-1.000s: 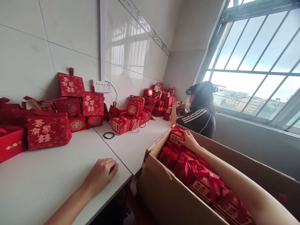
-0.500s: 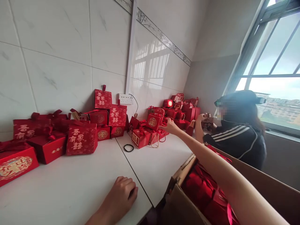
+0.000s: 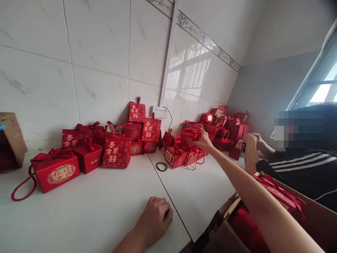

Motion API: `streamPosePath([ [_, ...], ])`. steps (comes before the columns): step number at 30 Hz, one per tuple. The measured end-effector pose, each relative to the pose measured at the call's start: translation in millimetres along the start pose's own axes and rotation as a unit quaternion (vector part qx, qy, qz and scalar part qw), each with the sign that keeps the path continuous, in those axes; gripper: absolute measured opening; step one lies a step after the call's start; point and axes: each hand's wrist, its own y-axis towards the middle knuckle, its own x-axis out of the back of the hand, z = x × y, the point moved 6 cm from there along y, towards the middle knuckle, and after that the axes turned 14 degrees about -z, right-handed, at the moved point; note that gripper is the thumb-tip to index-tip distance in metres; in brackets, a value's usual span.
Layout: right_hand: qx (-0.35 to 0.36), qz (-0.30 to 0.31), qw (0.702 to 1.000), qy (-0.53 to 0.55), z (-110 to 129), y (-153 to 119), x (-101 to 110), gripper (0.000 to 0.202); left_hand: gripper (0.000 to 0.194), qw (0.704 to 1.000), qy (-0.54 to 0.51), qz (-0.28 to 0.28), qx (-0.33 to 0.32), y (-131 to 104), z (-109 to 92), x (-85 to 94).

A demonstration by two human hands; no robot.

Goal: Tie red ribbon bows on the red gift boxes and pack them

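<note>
My right hand (image 3: 204,142) reaches over the table with its fingers and thumb around a red gift box (image 3: 190,134). That box is at the top of a small cluster of red boxes, above a red box with a gold double-happiness label (image 3: 174,157). On the white table (image 3: 86,214), my left hand (image 3: 157,215) rests closed, its fingers curled under. Nothing shows in it. Past its knuckles lies a black ring-shaped band (image 3: 161,167).
Several red boxes (image 3: 116,153) stand along the tiled wall at left, more (image 3: 234,128) in the far corner. An open carton (image 3: 223,232) with red boxes is under my right arm. A person (image 3: 302,161) sits at right. Another carton (image 3: 13,140) stands far left.
My view has swung left, bringing the far-left carton in. My right hand, beside the box before, now grips it, and the box's gold emblem has turned from view. My left hand stays closed on the table.
</note>
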Motion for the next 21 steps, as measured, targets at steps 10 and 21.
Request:
streamPosePath([
  [10, 0.338, -0.011, 0.938, 0.077, 117, -162, 76, 0.101, 0.053, 0.951, -0.228, -0.158, 0.136, -1, 14, 22.5],
  [21, 0.25, 0.081, 0.962, 0.067, 143, -226, 108, 0.095, 0.07, 0.845, -0.477, -0.092, 0.223, -3, 0, 23.2],
])
